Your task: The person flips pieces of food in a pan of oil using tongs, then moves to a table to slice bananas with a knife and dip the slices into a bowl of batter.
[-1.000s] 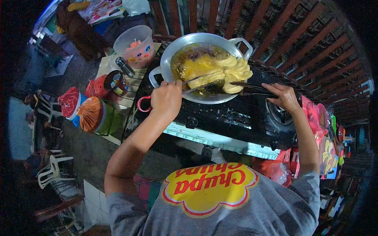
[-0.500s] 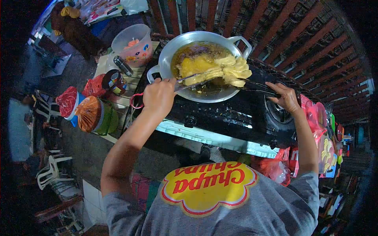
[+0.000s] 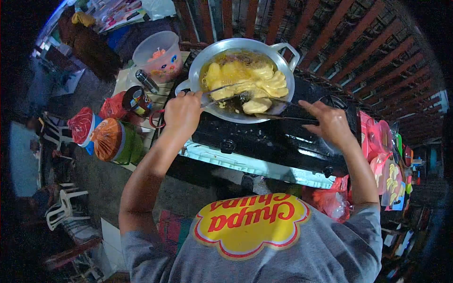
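Observation:
A wide silver pan (image 3: 289, 89) of bubbling oil sits on a black gas stove (image 3: 264, 137). Fan-shaped, yellow battered pieces (image 3: 257, 87) lie in the oil. My left hand (image 3: 183, 112), at the pan's near left side, is closed around metal tongs (image 3: 222, 88) with a red looped end; their two arms reach over the batter. To the right of the pan, my right hand (image 3: 328, 121) grips a second, dark pair of tongs (image 3: 278, 117). Its arms are apart, with the tips at a yellow piece near the rim.
Left of the stove stand a clear flowered tub (image 3: 163, 63), a dark mug (image 3: 137, 100) and covered containers (image 3: 107, 141). Red wooden slats (image 3: 339, 52) rise behind the stove. At the right, sliced yellow pieces lie on a board (image 3: 390, 186). A red plastic bag (image 3: 328, 203) hangs below.
The yellow fan-shaped piece at the pan's right side has gone lower into the oil and shifted left. My right hand has moved slightly left and down, its tongs spread wider.

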The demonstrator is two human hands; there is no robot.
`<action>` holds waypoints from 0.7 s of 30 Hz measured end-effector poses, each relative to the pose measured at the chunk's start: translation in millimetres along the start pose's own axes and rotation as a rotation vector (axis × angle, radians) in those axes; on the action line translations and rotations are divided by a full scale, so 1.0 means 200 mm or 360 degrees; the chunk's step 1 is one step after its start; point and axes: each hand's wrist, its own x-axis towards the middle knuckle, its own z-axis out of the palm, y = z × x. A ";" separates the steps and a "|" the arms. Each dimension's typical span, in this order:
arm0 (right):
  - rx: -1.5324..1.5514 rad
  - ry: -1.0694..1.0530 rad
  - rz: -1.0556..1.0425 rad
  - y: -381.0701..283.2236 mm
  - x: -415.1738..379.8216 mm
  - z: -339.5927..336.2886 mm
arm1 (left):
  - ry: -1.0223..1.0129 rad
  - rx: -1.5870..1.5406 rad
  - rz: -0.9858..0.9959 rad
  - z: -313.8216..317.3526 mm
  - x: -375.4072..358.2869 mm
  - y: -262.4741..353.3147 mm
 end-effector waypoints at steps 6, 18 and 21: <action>-0.0305 0.0094 0.0138 0.07 0.07 -0.01 | -0.0031 -0.0028 -0.0011 -0.03 0.02 -0.04; -0.0702 0.0261 -0.0133 0.17 0.30 0.15 | 0.0291 -0.0193 0.0007 -0.29 -0.08 -0.08; -0.0561 0.0064 0.0008 0.12 0.28 0.04 | 0.0150 -0.0232 -0.0112 -0.42 -0.11 -0.08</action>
